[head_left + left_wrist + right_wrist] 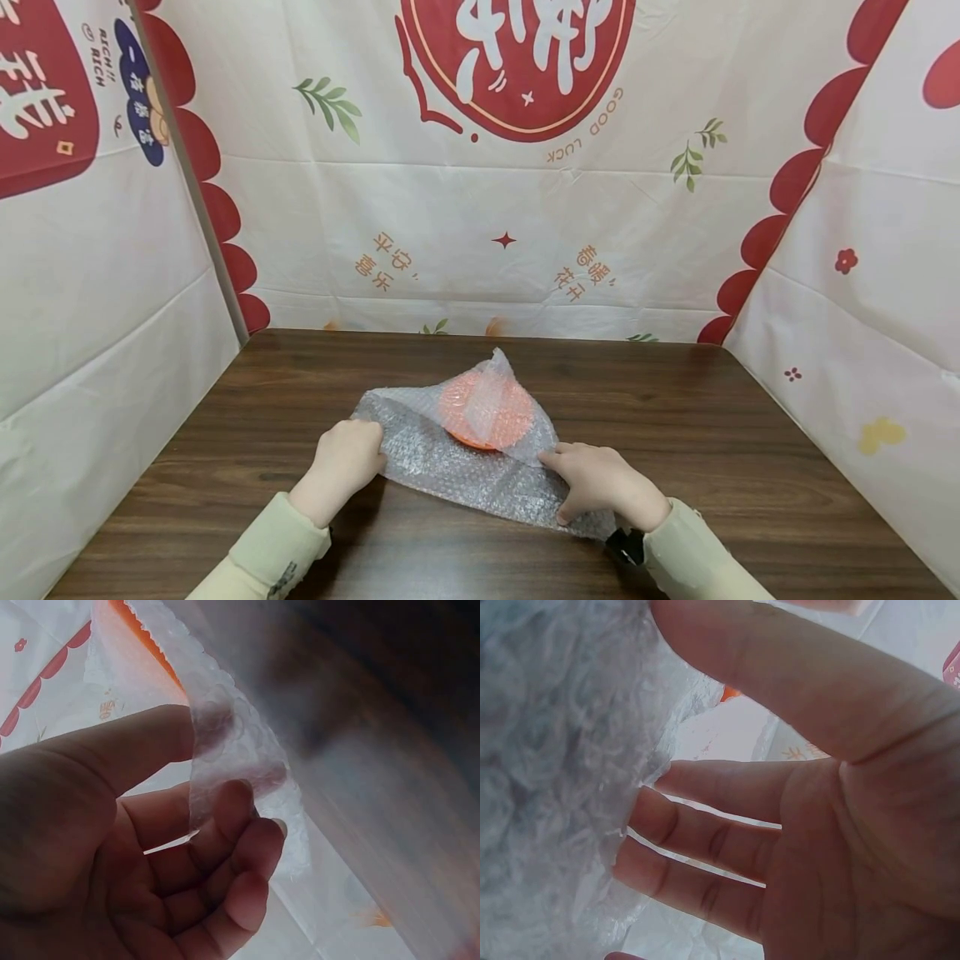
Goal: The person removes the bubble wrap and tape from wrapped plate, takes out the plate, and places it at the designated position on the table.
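Note:
A sheet of bubble wrap [450,467] lies on the table, partly folded over a round orange object [475,441], which looks like a plate or shallow bowl. Most of it shows only through the wrap. At the sheet's left corner my left hand [349,454] pinches the edge; in the left wrist view thumb and finger have the clear bubble wrap [238,742] between them. My right hand [600,482] is at the right side, thumb and fingers spread against the sheet. Seen from the right wrist, the fingers [697,829] are fairly straight, their tips touching the bubble wrap [555,765].
The dark wood-grain table [315,367] extends on all sides of the wrap. Behind it hangs a white printed cloth [480,208], with similar cloth walls at left and right. A black strap [626,546] sits at the right wrist.

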{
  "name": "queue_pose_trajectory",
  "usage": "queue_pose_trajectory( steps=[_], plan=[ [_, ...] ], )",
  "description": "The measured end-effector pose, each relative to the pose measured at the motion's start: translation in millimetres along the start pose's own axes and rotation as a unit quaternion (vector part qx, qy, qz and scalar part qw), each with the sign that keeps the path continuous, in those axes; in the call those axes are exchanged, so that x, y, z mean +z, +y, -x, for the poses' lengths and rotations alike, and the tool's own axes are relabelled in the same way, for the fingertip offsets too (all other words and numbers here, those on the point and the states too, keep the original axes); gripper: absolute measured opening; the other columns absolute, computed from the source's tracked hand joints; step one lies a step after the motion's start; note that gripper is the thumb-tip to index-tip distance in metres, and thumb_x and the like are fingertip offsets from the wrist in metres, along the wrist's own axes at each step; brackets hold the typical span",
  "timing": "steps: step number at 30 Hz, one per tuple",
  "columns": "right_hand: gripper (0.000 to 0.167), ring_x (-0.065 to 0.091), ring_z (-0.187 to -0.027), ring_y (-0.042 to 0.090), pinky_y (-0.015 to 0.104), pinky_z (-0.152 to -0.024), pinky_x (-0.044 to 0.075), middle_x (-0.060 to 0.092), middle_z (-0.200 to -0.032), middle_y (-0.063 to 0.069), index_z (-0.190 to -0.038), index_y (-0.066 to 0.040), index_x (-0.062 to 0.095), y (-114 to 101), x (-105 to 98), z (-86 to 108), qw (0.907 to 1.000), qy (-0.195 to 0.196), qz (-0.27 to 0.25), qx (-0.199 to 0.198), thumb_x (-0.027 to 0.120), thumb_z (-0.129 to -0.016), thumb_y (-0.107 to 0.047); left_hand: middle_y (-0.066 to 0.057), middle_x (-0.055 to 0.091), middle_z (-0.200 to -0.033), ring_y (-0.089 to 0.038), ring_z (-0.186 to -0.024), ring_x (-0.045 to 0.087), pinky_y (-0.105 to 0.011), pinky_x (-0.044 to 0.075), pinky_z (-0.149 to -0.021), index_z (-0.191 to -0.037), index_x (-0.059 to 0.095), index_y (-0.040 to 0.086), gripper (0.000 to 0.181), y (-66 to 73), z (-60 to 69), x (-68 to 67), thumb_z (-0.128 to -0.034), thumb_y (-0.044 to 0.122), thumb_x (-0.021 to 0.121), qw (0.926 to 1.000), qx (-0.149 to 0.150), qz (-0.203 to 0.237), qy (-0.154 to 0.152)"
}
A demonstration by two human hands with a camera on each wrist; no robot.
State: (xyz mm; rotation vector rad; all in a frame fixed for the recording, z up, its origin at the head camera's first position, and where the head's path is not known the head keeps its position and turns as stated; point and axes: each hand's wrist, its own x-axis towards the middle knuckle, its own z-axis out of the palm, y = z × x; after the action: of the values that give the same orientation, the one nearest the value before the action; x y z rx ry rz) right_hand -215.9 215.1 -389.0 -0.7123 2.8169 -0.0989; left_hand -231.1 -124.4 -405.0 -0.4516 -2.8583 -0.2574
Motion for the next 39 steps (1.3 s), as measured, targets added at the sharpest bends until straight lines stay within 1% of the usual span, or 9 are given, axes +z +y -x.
queue_pose_trajectory(
  steps=[9,16,19,21,23,25,28,32,39],
  plan=[
    [0.077,0.055,-0.119,0.032,0.053,-0.082,0.050,0.056,-0.132,0.012,-0.133,-0.009,0.058,-1,-1,-1.2,1.0000,0.001,0.008,0.003,0.089,-0.065,-0.029,0.001,0.039,-0.054,-0.015,-0.052,0.038,-0.035,0.039,-0.041,-0.053,0.042,0.015,0.034,-0.5,-0.2,-1.3,-0.0741,0.002,0.066,0.9996,-0.013,-0.001,-0.025],
    [0.069,0.059,-0.112,0.027,0.048,-0.083,0.051,0.061,-0.124,0.008,-0.129,-0.009,0.062,-2,-2,-4.3,0.9999,0.009,0.008,-0.006,0.085,-0.069,-0.033,-0.001,0.047,-0.057,-0.020,-0.055,0.053,-0.040,0.047,-0.044,-0.054,0.047,0.014,0.034,-1.5,-1.1,0.5,-0.0764,0.006,0.071,0.9992,-0.014,-0.012,-0.035],
    [0.056,0.063,-0.094,0.018,0.043,-0.071,0.052,0.066,-0.108,0.002,-0.119,-0.009,0.068,-3,-3,-7.4,0.9993,0.029,0.001,-0.024,0.082,-0.072,-0.037,-0.001,0.050,-0.058,-0.025,-0.058,0.058,-0.042,0.049,-0.046,-0.054,0.049,0.014,0.034,-2.0,-1.4,0.7,-0.0772,0.008,0.074,0.9986,-0.020,-0.021,-0.044],
    [0.044,0.057,-0.076,0.012,0.038,-0.059,0.046,0.065,-0.089,-0.004,-0.106,-0.012,0.071,-4,-4,-10.7,0.9987,0.042,-0.004,-0.027,0.081,-0.072,-0.039,-0.003,0.053,-0.059,-0.028,-0.060,0.061,-0.042,0.050,-0.047,-0.055,0.051,0.014,0.033,-1.6,-2.1,-0.1,-0.0773,0.010,0.075,0.9979,-0.023,-0.030,-0.052],
    [0.032,0.047,-0.065,0.008,0.035,-0.053,0.039,0.060,-0.076,-0.008,-0.093,-0.015,0.072,-5,-5,-14.3,0.9984,0.051,-0.012,-0.021,0.080,-0.073,-0.039,-0.004,0.058,-0.062,-0.029,-0.063,0.062,-0.044,0.051,-0.050,-0.057,0.055,0.013,0.029,-1.3,-2.9,-1.0,-0.0766,0.013,0.077,0.9971,-0.023,-0.047,-0.056],
    [0.027,0.041,-0.061,0.009,0.034,-0.051,0.036,0.055,-0.069,-0.010,-0.082,-0.017,0.069,-7,-7,-18.1,0.9983,0.055,-0.015,-0.009,0.080,-0.073,-0.040,-0.006,0.061,-0.065,-0.029,-0.066,0.062,-0.043,0.051,-0.056,-0.060,0.060,0.012,0.025,-0.7,-3.7,-1.6,-0.0755,0.017,0.078,0.9957,-0.021,-0.068,-0.058],
    [0.025,0.050,-0.061,0.009,0.037,-0.053,0.043,0.060,-0.071,-0.010,-0.076,-0.018,0.068,-10,-10,-22.8,0.9981,0.061,-0.012,0.005,0.080,-0.074,-0.040,-0.006,0.063,-0.073,-0.026,-0.074,0.059,-0.042,0.047,-0.065,-0.066,0.065,0.013,0.020,0.2,-4.6,-2.0,-0.0739,0.025,0.080,0.9928,-0.011,-0.105,-0.058],
    [0.021,0.055,-0.060,0.010,0.038,-0.053,0.047,0.061,-0.069,-0.011,-0.071,-0.020,0.068,-12,-14,-28.1,0.9972,0.074,-0.001,0.009,0.079,-0.074,-0.038,-0.005,0.060,-0.082,-0.025,-0.084,0.053,-0.041,0.040,-0.072,-0.071,0.068,0.016,0.021,2.5,-6.5,-4.0,-0.0732,0.032,0.081,0.9881,-0.003,-0.138,-0.068],
    [0.024,0.044,-0.052,0.008,0.032,-0.046,0.038,0.052,-0.060,-0.011,-0.067,-0.021,0.062,-16,-19,-37.9,0.9931,0.117,0.013,-0.001,0.080,-0.074,-0.036,-0.003,0.054,-0.088,-0.023,-0.091,0.044,-0.040,0.034,-0.075,-0.067,0.066,0.020,0.021,5.7,-10.9,-5.6,-0.0720,0.035,0.081,0.9842,0.005,-0.164,-0.066]
  ],
)
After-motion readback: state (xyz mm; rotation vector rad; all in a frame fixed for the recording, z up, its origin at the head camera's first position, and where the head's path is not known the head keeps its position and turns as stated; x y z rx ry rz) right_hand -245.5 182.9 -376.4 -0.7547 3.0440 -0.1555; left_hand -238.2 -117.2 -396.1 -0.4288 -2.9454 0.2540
